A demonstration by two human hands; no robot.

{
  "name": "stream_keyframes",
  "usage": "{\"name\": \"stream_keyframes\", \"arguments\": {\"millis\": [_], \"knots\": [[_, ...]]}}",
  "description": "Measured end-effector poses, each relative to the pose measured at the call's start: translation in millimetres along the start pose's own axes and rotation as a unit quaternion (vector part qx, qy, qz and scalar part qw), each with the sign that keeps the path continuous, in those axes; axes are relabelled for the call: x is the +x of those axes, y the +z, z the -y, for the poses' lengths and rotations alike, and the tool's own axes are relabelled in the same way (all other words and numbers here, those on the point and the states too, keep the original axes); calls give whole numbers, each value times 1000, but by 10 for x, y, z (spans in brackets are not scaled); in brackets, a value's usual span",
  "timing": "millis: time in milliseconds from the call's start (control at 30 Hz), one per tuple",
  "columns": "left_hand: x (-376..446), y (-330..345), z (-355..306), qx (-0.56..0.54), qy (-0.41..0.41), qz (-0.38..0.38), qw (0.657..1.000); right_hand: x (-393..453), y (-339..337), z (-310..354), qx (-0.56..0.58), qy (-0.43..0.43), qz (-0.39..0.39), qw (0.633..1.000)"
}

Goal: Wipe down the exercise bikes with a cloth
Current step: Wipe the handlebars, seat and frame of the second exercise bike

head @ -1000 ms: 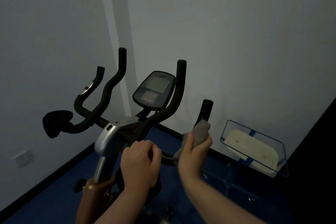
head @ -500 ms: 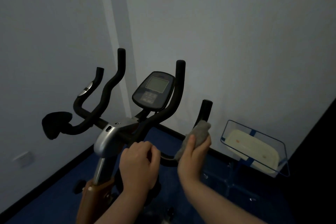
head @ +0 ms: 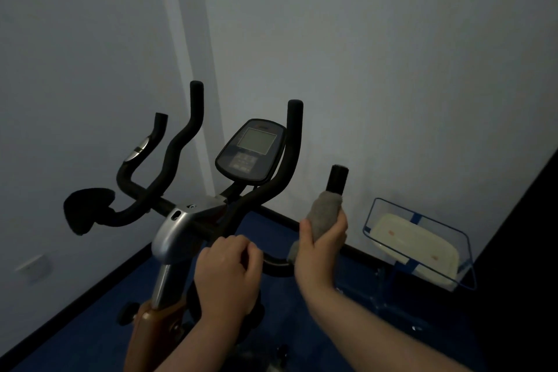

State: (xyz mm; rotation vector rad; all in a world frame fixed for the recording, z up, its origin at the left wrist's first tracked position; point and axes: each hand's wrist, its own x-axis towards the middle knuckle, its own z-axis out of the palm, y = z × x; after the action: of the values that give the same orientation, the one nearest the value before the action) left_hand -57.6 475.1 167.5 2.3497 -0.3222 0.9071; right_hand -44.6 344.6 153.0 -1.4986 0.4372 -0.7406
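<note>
With the right hand [head: 321, 243] wrapping the grey cloth [head: 324, 213] around the bike's outer right handlebar grip [head: 338, 180] and the left hand [head: 226, 275] curled on the bar near the stem, the cloth may bunch and miss the tip.

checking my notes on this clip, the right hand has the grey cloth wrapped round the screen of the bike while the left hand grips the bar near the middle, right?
Not quite. The right hand holds the grey cloth wrapped round the outer right handlebar, not the screen, which stands untouched further back. The head view shows this. The left hand does grip the bar near the middle.
</note>
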Motion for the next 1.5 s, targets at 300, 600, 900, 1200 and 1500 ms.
{"name": "stream_keyframes", "arguments": {"millis": [300,600,900,1200,1500], "knots": [[-8,-5,-4,-6,4,-6,1000,542,-38,252,-32,32,-7,999],[-4,-2,6,-7,8,2,1000,738,-53,341,-90,60,18,994],[-1,-9,-8,-9,6,1,1000,185,-22,39,-80,-2,-8,997],[8,-8,-6,6,-3,5,1000,1278,-151,549,-421,-283,140,850],[6,-23,-15,-8,-3,5,1000,613,1,283,-113,-34,-41,992]]}}
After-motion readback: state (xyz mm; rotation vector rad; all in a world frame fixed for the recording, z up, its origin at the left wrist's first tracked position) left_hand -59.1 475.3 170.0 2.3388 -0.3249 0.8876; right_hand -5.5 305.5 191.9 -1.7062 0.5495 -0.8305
